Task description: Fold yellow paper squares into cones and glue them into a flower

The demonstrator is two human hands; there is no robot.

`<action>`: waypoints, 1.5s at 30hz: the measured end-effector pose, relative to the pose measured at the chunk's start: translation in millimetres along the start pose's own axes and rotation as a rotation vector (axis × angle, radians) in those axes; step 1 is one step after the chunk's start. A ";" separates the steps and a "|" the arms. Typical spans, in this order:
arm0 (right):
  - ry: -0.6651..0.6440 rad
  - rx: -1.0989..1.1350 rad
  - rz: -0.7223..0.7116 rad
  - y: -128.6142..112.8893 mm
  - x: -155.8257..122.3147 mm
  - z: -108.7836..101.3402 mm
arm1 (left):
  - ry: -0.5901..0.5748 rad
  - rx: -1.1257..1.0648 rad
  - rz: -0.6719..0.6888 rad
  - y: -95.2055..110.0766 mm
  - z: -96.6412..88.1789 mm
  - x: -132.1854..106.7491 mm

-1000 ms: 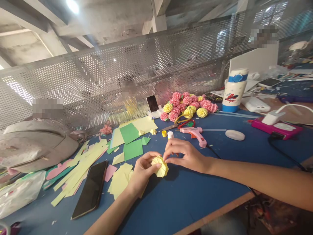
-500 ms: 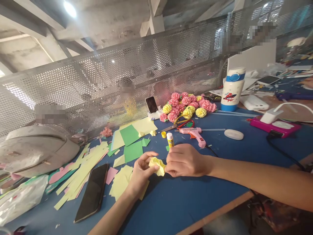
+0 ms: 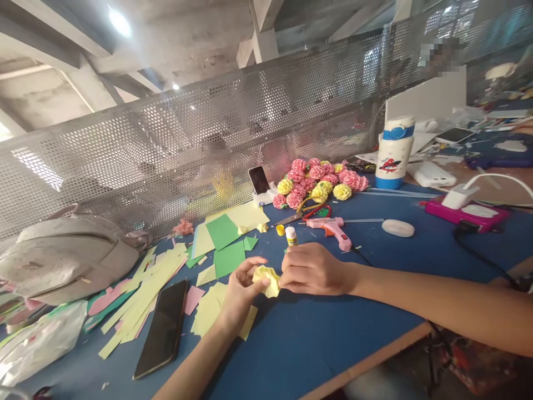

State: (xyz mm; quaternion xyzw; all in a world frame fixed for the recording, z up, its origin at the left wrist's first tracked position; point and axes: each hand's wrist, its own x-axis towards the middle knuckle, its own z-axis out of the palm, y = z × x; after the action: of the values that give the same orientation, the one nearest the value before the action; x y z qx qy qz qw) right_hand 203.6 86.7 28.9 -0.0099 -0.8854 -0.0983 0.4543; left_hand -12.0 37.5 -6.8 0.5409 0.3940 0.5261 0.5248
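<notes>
Between my hands is a yellow pleated paper flower piece (image 3: 267, 280), scalloped at its edge. My left hand (image 3: 244, 286) pinches it from the left with thumb and fingers. On the other side, my right hand (image 3: 314, 269) has its fingers curled tight at the flower's right edge. A glue stick (image 3: 291, 236) stands uncapped-looking just behind my right hand, its lower part hidden, with a yellow cap (image 3: 280, 230) close by. Below my left wrist lie yellow paper pieces (image 3: 208, 311). Green paper squares (image 3: 229, 258) lie beyond my left hand.
A pink glue gun (image 3: 333, 229), scissors (image 3: 291, 218) and a pile of pink and yellow paper flowers (image 3: 318, 180) lie farther back. Left are a black phone (image 3: 161, 330), paper strips (image 3: 141, 303) and a backpack (image 3: 70, 255). A bottle (image 3: 395, 153) and magenta power strip (image 3: 466, 214) occupy the right.
The paper flower has turned slightly, showing more of its pleated face. Both hands keep their hold with only a small shift. The view has moved slightly.
</notes>
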 end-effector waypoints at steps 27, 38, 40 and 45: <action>-0.312 0.247 -0.047 -16.0 -14.1 6.3 | -0.001 0.754 0.059 23.9 -60.3 88.6; -0.310 0.197 -0.144 -27.7 -14.6 8.2 | -0.090 1.291 -0.220 74.3 -117.2 -40.3; -0.311 0.214 -0.143 -27.2 -13.9 8.7 | -0.079 1.329 -0.237 73.5 -118.1 -50.6; -0.322 0.221 -0.103 -26.1 -13.4 9.8 | -0.055 1.380 -0.237 71.9 -114.4 -57.4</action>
State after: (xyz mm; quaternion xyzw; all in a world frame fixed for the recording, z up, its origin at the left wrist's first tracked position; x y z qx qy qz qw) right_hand 200.8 63.9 8.2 0.0700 -0.9513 -0.0207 0.2995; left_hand -141.3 -11.2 43.0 0.7170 0.6810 0.0812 0.1251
